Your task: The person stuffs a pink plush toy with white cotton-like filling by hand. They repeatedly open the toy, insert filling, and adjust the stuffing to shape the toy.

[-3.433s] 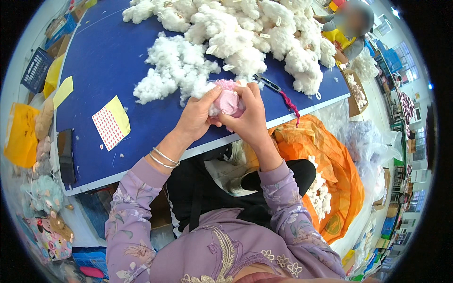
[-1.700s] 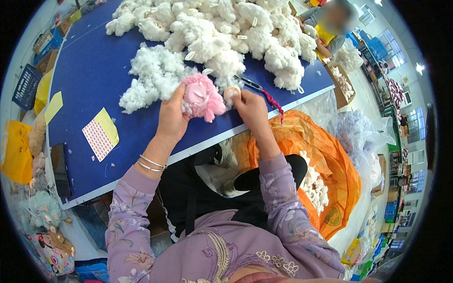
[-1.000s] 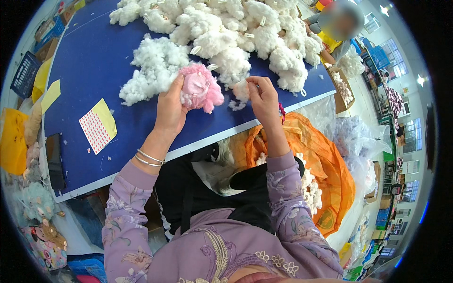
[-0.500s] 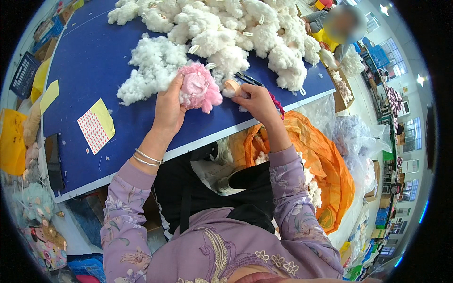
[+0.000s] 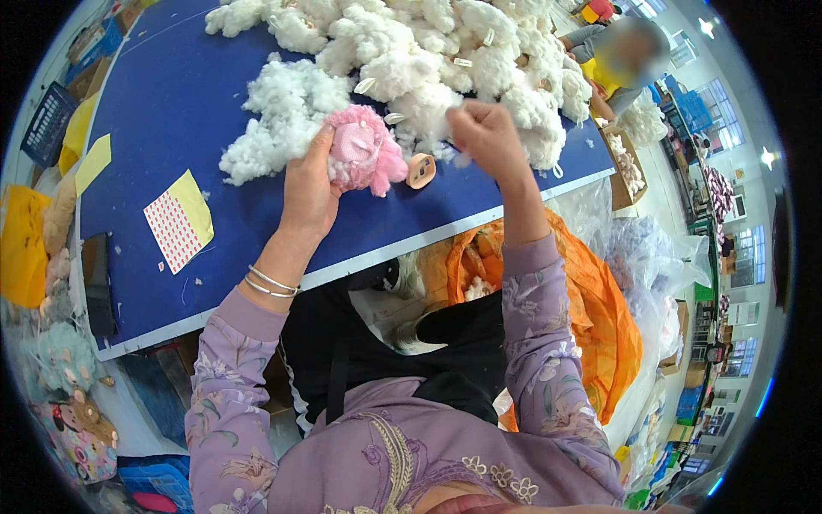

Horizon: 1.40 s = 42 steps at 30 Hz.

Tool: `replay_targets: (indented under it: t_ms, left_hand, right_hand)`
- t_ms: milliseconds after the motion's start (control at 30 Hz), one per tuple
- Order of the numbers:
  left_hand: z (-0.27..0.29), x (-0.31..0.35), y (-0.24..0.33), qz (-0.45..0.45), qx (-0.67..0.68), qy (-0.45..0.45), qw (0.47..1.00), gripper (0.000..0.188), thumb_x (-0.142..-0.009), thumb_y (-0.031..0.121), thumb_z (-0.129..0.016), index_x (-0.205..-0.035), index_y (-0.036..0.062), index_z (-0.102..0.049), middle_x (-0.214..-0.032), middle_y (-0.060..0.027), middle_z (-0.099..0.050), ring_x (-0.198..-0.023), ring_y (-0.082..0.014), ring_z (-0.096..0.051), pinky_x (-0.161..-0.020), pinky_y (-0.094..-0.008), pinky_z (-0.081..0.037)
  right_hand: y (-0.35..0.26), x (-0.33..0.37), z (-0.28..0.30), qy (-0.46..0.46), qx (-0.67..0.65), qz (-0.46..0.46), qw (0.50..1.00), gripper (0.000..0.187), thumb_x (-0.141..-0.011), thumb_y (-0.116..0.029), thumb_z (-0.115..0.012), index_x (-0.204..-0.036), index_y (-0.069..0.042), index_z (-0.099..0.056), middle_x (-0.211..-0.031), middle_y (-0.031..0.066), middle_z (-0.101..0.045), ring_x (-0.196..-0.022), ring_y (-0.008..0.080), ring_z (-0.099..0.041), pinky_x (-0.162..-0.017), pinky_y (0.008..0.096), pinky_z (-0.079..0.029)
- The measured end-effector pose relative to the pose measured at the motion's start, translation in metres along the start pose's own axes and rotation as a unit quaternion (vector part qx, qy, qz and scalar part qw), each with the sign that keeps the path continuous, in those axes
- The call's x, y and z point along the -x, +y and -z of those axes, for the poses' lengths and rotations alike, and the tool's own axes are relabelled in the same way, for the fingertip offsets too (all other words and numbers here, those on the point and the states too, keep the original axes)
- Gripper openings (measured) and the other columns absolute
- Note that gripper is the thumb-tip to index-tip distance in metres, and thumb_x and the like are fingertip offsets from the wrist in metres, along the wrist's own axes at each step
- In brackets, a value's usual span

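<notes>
My left hand (image 5: 310, 190) grips a small fluffy pink plush piece (image 5: 358, 152) above the table, its smoother pale pink side turned up. A small oval peach-coloured object (image 5: 420, 171) with a dark patch on top lies just right of the plush. My right hand (image 5: 490, 137) is raised beyond it, fingers curled in and slightly smeared by motion; what they hold, if anything, I cannot make out. Loose white stuffing (image 5: 278, 111) lies behind the left hand. Past it, a big heap of cream fluffy plush pieces (image 5: 385, 60) with small tags spreads across the table's far side.
A sheet of red-and-white stickers (image 5: 175, 224) and a dark flat object (image 5: 98, 283) lie on the blue table (image 5: 257, 218) at left. An orange sack (image 5: 591, 325) stands by the near right edge. Another person (image 5: 604, 77) sits at the far right beside a cardboard box (image 5: 629, 171).
My right hand has let go of the peach object and moved up and right, fingers now closed. The dark tool with a pink-wrapped handle no longer shows. The left hand still holds the plush.
</notes>
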<state>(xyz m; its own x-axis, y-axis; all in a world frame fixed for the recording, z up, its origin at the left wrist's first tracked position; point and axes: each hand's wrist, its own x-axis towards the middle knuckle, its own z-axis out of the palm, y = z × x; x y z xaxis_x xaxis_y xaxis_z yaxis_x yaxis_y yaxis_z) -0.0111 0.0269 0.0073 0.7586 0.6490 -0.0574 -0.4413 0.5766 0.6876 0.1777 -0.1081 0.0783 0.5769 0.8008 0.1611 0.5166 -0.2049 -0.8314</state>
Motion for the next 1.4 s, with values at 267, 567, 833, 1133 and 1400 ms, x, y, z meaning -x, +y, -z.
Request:
replay_targets:
  t_ms: [267, 567, 833, 1133, 1400]
  left_hand:
    - [-0.003, 0.0, 0.004, -0.002, 0.012, 0.015, 1.0, 0.037, -0.101, 0.027, -0.05, -0.119, -0.0047, -0.058, -0.111, -0.0116, -0.065, -0.096, -0.0205, -0.068, -0.075, -0.0349, -0.059]
    - [-0.001, 0.002, -0.001, -0.01, 0.009, 0.017, 1.0, 0.037, -0.101, 0.027, -0.048, -0.123, -0.0014, -0.056, -0.113, -0.0112, -0.065, -0.097, -0.0216, -0.068, -0.072, -0.038, -0.06]
    - [-0.005, 0.006, -0.001, 0.005, 0.025, 0.022, 0.999, 0.037, -0.099, 0.026, -0.054, -0.121, -0.0034, -0.056, -0.112, -0.0123, -0.063, -0.093, -0.0216, -0.068, -0.071, -0.0354, -0.06]
    - [-0.008, 0.014, -0.003, 0.026, -0.01, -0.019, 0.999, 0.032, -0.1, 0.024, -0.053, -0.118, -0.0025, -0.058, -0.108, -0.0096, -0.064, -0.09, -0.0169, -0.066, -0.073, -0.0314, -0.057]
    - [-0.004, 0.014, -0.008, 0.004, -0.012, -0.034, 0.999, 0.025, -0.1, 0.022, -0.054, -0.112, 0.0021, -0.061, -0.1, -0.0028, -0.064, -0.085, -0.0085, -0.062, -0.068, -0.0242, -0.052]
  right_hand:
    - [0.006, -0.036, 0.027, 0.241, 0.336, 0.181, 0.892, 0.032, -0.083, -0.017, -0.068, -0.109, -0.001, -0.062, -0.099, 0.0199, -0.064, -0.093, 0.0361, -0.062, -0.083, 0.0396, -0.05]
    - [0.038, 0.054, -0.06, 0.083, 0.204, 0.19, 0.957, 0.022, -0.078, -0.009, -0.073, -0.096, -0.003, -0.062, -0.098, 0.0128, -0.063, -0.093, 0.0335, -0.062, -0.081, 0.0376, -0.05]
    - [0.006, 0.06, -0.046, 0.093, -0.16, 0.026, 0.982, 0.027, -0.096, -0.007, -0.057, -0.122, 0.004, -0.058, -0.1, 0.0068, -0.067, -0.088, 0.0108, -0.063, -0.073, 0.0236, -0.052]
    - [-0.038, 0.05, -0.076, 0.047, -0.165, 0.031, 0.985, 0.023, -0.091, -0.006, -0.065, -0.113, 0.0, -0.066, -0.096, 0.0045, -0.065, -0.076, 0.007, -0.055, -0.067, 0.0216, -0.045]
    - [-0.031, 0.053, -0.089, 0.165, 0.018, 0.242, 0.956, 0.021, -0.085, 0.001, -0.067, -0.106, -0.002, -0.068, -0.1, 0.0122, -0.055, -0.085, 0.0212, -0.059, -0.071, 0.0268, -0.048]
